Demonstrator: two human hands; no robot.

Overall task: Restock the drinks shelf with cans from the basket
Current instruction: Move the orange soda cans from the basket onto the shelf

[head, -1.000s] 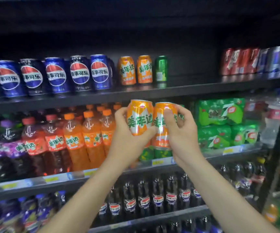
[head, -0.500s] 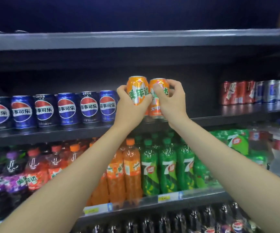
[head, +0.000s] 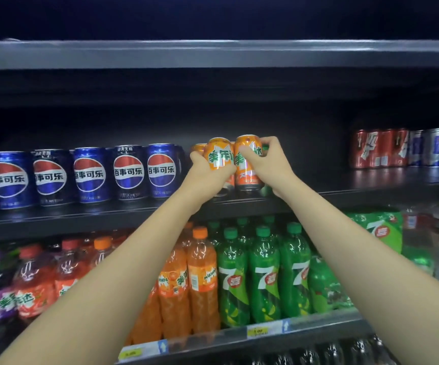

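Observation:
My left hand (head: 208, 172) grips an orange can with green lettering (head: 219, 155), and my right hand (head: 268, 162) grips a second orange can (head: 247, 167) beside it. Both cans are upright and side by side over the dark can shelf (head: 345, 192), just right of a row of blue Pepsi cans (head: 128, 172). Another orange can (head: 196, 148) and a green can (head: 266, 189) peek out behind my hands, mostly hidden. The basket is not in view.
Red and silver cans (head: 397, 148) stand at the shelf's far right, with bare shelf between them and my hands. Below are orange bottles (head: 200, 280), green 7-Up bottles (head: 263, 272) and purple and red bottles (head: 28, 280). An upper shelf edge (head: 213, 54) runs overhead.
Both hands have carried the two orange cans up from the bottle shelf level to the can shelf and in toward the cans standing there. The camera has tilted upward.

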